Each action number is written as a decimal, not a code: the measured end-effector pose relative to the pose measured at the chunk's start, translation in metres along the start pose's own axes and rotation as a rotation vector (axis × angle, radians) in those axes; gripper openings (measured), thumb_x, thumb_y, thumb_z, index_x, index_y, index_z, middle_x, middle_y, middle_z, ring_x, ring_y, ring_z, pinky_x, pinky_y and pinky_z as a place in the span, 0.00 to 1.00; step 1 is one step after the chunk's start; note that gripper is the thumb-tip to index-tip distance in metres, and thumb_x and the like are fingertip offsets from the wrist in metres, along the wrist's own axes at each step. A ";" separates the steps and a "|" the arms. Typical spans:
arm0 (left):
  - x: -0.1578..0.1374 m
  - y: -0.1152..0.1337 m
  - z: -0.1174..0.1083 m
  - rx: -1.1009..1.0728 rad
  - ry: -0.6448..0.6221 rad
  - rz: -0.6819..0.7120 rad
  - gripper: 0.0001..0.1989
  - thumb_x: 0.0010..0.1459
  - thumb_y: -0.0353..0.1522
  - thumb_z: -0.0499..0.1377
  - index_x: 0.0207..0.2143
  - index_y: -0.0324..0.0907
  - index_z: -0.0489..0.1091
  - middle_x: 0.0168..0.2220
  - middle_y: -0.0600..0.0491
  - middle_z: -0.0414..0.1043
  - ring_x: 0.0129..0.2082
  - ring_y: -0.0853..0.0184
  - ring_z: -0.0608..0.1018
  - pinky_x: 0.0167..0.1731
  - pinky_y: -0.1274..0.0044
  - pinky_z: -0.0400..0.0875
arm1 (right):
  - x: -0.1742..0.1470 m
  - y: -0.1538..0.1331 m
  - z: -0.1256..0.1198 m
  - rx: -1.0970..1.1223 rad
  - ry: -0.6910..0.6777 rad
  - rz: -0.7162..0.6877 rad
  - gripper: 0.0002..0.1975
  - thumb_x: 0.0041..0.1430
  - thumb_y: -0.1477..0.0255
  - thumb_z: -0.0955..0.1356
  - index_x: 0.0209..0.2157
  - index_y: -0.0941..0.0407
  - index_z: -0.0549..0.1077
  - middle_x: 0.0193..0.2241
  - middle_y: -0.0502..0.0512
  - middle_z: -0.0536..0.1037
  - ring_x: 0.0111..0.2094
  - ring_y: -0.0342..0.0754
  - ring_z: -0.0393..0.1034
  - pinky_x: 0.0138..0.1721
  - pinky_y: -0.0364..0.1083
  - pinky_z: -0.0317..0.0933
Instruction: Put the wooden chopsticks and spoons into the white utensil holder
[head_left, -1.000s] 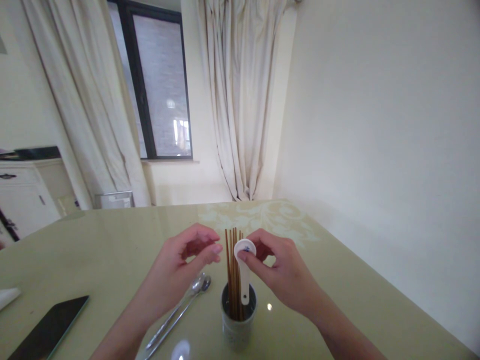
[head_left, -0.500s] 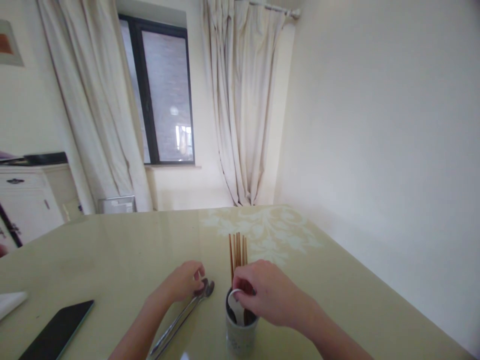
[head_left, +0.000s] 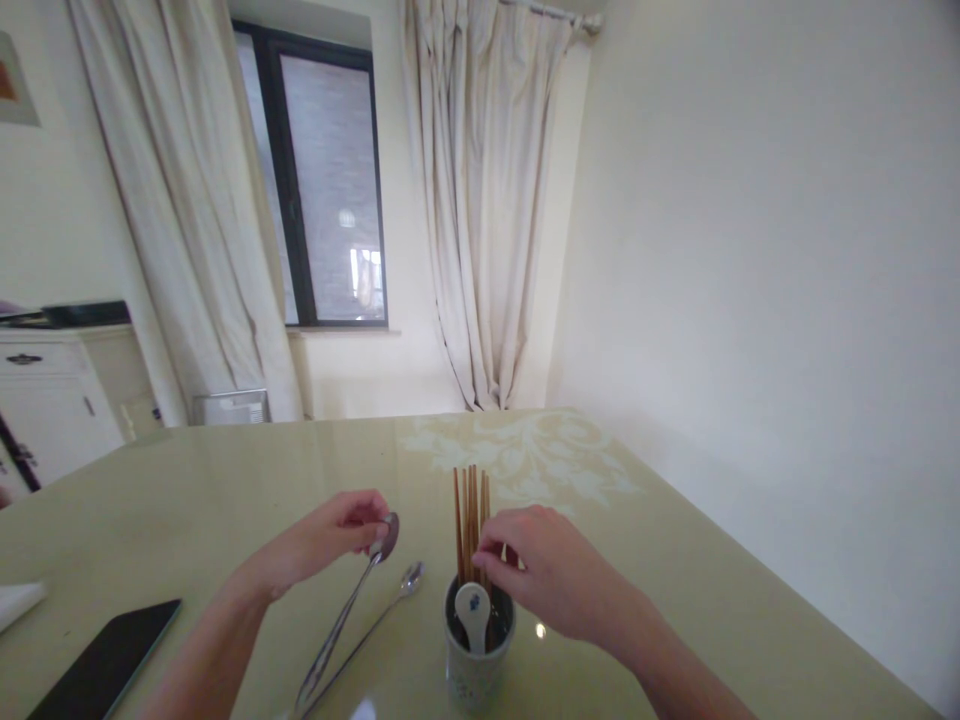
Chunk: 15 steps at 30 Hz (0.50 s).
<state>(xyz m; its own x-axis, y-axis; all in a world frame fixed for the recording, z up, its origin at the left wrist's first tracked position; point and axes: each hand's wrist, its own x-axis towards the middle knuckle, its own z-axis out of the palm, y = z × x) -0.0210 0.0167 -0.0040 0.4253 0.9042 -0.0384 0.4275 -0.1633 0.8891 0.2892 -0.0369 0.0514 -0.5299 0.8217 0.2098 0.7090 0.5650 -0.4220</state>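
A pale, patterned round cup point(head_left: 471, 680) stands on the glossy green bench point(head_left: 675, 610), holding a white ceramic spoon point(head_left: 474, 610) and thin brown wooden chopsticks point(head_left: 471, 520). At the cup's two o'clock, the right hand point(head_left: 551, 575) is released beside the chopsticks. At ten lies a slender silver metal spoon point(head_left: 412, 578); beyond, the left hand point(head_left: 339, 530) pinches a large-bowled silver metal spoon point(head_left: 389, 540).

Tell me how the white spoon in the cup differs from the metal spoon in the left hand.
The white spoon is pale with a blue mark; the metal spoon is shiny silver. The white spoon sits handle-down in the cup; the metal spoon slants over the table, held near its bowl by the left hand. Both have a rounded bowl.
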 end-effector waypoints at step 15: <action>-0.024 0.101 0.063 -0.047 0.421 0.366 0.12 0.66 0.43 0.62 0.37 0.45 0.77 0.30 0.55 0.79 0.30 0.67 0.80 0.33 0.77 0.75 | -0.004 -0.010 0.005 0.690 0.393 -0.107 0.06 0.68 0.67 0.72 0.38 0.54 0.81 0.30 0.50 0.83 0.30 0.45 0.79 0.34 0.42 0.71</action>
<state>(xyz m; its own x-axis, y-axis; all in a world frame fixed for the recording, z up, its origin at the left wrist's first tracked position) 0.0620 -0.0463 0.0581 0.1796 0.8730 0.4535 0.2715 -0.4871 0.8301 0.2819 -0.0459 0.0504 -0.2849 0.8047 0.5209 0.1482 0.5738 -0.8054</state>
